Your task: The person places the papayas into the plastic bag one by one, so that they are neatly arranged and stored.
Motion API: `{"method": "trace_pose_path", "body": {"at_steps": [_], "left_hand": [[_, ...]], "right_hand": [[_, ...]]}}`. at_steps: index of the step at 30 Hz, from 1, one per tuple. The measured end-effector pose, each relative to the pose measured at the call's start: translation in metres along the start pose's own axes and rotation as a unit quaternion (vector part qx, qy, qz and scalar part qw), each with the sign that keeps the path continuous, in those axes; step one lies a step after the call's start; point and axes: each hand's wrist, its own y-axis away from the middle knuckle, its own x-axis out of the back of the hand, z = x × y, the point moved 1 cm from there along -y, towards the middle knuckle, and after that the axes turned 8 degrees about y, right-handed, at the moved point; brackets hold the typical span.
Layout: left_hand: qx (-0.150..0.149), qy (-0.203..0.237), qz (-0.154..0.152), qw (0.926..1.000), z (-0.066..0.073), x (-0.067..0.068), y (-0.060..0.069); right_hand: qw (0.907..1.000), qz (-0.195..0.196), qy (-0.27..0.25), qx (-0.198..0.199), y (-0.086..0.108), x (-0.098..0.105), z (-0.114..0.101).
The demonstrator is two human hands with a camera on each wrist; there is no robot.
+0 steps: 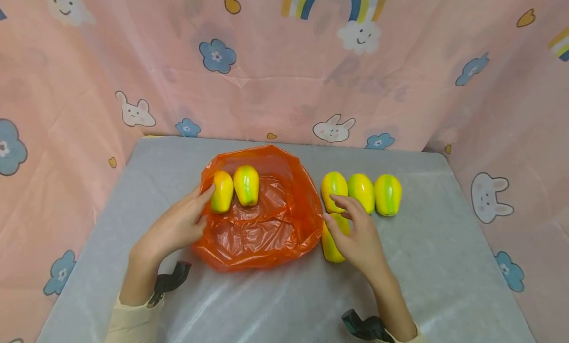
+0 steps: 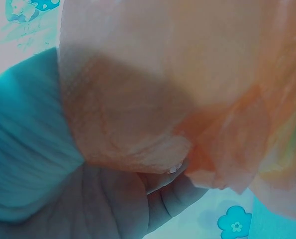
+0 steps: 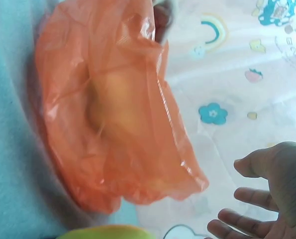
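An orange plastic bag (image 1: 266,234) lies wide open on the table, with two yellow-green papayas inside: one papaya (image 1: 222,192) by the left rim and another papaya (image 1: 246,185) beside it. My left hand (image 1: 178,224) pinches the bag's left rim; in the left wrist view the film covers part of the hand. Just right of the bag, my right hand (image 1: 357,234) hovers with spread fingers and holds nothing. Beneath it lies a papaya (image 1: 332,241), partly hidden. Spread fingers (image 3: 252,196) also show beside the bag in the right wrist view.
Behind the right hand stands a row of three papayas: a left one (image 1: 333,185), a middle one (image 1: 362,190) and a right one (image 1: 388,194). A grey cover lies over the table (image 1: 444,264). Pink patterned curtain (image 1: 266,96) encloses the back and sides.
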Motion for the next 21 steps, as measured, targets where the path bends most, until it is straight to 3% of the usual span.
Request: {"method": "trace_pose_path", "body": {"at_steps": [9, 21], "left_hand": [[-0.005, -0.002, 0.003, 1.0, -0.001, -0.002, 0.001], [0.014, 0.002, 0.003, 0.9999, -0.003, 0.001, 0.002]], "right_hand": [[0.9995, 0.01, 0.016, -0.024, 0.011, 0.0, 0.022], [0.9971, -0.017, 0.03, -0.067, 0.02, -0.007, 0.042]]}}
